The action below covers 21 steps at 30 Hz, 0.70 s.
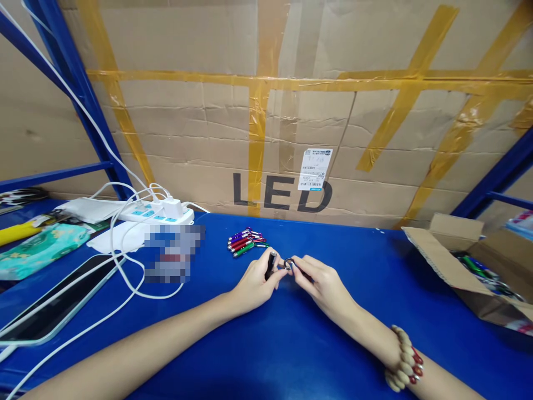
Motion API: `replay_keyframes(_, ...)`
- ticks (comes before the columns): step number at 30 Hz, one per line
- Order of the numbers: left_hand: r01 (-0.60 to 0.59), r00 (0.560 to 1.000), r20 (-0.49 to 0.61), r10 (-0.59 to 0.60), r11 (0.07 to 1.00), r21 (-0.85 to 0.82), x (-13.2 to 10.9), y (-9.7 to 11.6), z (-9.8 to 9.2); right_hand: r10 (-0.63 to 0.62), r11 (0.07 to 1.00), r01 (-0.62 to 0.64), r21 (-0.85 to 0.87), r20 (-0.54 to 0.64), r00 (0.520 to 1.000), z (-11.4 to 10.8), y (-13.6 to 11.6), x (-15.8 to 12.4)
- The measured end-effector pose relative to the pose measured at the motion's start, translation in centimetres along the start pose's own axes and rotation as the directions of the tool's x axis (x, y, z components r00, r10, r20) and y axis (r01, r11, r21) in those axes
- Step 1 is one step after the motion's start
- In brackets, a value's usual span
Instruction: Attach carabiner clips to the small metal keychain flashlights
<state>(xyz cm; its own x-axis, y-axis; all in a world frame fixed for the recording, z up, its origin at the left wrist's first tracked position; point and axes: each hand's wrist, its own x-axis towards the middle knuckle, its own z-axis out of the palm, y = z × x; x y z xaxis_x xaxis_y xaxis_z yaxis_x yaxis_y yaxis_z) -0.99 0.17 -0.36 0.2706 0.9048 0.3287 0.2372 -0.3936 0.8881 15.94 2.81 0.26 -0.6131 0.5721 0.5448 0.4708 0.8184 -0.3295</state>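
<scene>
Both my hands meet over the middle of the blue table (291,344). My left hand (255,283) is closed around a small black keychain flashlight (270,264), held upright between thumb and fingers. My right hand (318,280) pinches the metal ring (288,263) at the flashlight's end. A beaded bracelet (403,361) sits on my right wrist. Just behind my hands lies a small pile of coloured mini flashlights (245,242), purple, red and green, with clips attached.
A white power strip (156,211) with white cables sits at the back left, next to a tablet (54,303) and a teal packet (39,250). An open cardboard box (478,266) with more items stands right. A large taped LED carton (283,128) forms the backdrop.
</scene>
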Motion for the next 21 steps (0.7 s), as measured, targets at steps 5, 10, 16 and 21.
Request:
replay_keyframes(5,0.015,0.999,-0.034,-0.014,0.999,0.04,0.1,0.2,0.3,0.004,1.0,-0.004,0.017,-0.016,1.0,0.1,-0.5,0.0)
replay_keyframes(10,0.077,0.996,-0.035,-0.077,0.997,0.004,0.2,0.4,0.3,0.098,0.992,-0.098,-0.075,-0.007,0.995,0.1,0.3,0.2)
replay_keyframes(16,0.153,0.987,-0.04,-0.159,0.982,-0.114,0.4,0.3,0.3,0.169,0.951,-0.127,-0.281,0.131,0.977,-0.2,2.0,-0.1)
replay_keyframes(21,0.171,0.984,-0.005,-0.177,0.958,-0.232,0.5,-0.1,0.1,0.02,0.999,-0.022,0.023,0.051,0.999,-0.9,1.5,0.0)
